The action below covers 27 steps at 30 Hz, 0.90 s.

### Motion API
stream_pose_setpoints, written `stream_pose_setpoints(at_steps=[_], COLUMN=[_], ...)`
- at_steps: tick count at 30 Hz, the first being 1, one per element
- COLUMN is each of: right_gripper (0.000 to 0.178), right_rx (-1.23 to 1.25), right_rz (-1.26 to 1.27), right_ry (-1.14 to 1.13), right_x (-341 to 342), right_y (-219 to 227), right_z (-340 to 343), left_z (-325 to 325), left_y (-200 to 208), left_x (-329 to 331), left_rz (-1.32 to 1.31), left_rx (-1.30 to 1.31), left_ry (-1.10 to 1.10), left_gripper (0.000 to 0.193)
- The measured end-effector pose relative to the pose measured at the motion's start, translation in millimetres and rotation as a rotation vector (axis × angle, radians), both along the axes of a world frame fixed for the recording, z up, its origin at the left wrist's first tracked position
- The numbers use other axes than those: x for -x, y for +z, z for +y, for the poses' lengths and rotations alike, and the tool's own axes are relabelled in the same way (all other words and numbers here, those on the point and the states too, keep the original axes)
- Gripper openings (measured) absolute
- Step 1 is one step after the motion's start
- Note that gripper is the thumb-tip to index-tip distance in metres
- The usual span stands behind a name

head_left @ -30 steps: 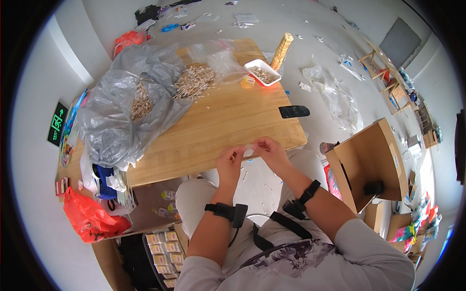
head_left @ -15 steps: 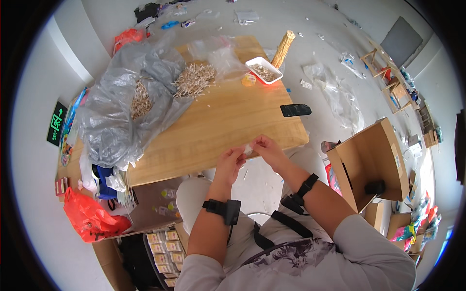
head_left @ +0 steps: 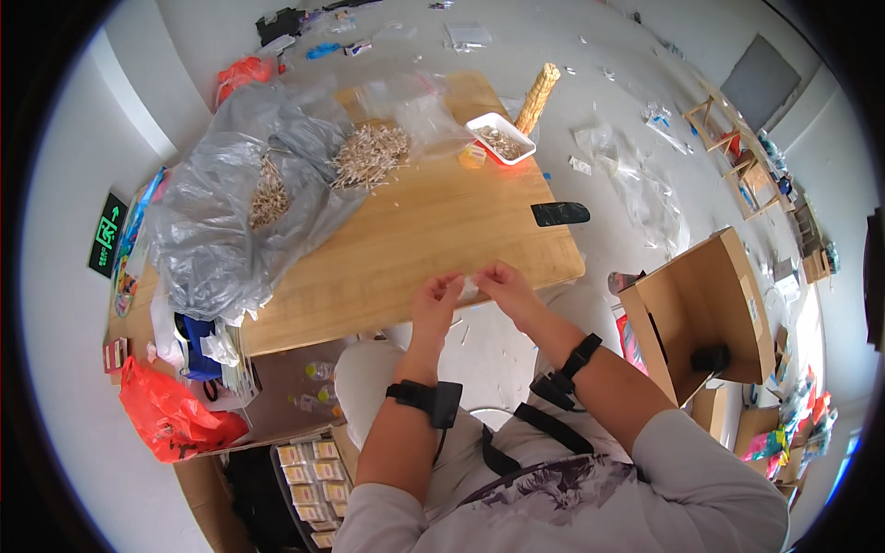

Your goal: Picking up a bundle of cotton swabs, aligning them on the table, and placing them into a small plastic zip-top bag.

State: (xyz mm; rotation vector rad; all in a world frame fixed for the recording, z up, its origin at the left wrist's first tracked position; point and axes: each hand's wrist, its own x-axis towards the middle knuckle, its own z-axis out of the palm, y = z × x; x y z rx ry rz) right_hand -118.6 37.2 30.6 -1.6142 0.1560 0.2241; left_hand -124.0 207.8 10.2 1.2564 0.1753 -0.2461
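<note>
At the table's near edge, my left hand and my right hand meet, fingers pinched. Between their fingertips is a small whitish, see-through piece, which looks like a little plastic bag; the fingers partly cover it. Farther off on the wooden table lies a heap of short pale sticks, like cotton swabs. More sticks lie within a large grey plastic bag at the left. A white tray at the far right corner holds similar small pieces.
A black flat piece lies by the table's right edge. An open cardboard box stands at the right. A red plastic bag is at the left, near a box of small yellow-and-white packs. Clear plastic film lies on the floor.
My hands have shifted only slightly, and more of the whitish piece shows between their fingertips. The things on the table have stayed put.
</note>
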Motion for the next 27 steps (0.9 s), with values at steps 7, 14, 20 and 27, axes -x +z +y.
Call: stream_pose_setpoints(at_steps=[7, 14, 20, 27], right_gripper=[0.013, 0.02, 0.029, 0.028], right_rx=[-0.033, -0.013, 0.416, 0.011], right_rz=[-0.061, -0.127, -0.086, 0.013], right_ry=[0.05, 0.004, 0.241, 0.282], right_x=[5, 14, 24, 34], right_y=[4, 3, 22, 15], right_z=[-8, 1, -8, -16], left_z=[-2, 1, 4, 3], left_y=[20, -7, 16, 2], left_x=[3, -3, -1, 1], left_rz=[0.03, -0.064, 0.034, -0.193], left_rx=[-0.124, -0.021, 0.172, -0.016], left_ry=[-0.086, -0.019, 0.012, -0.087], left_gripper=[0.026, 0.024, 0.025, 0.031])
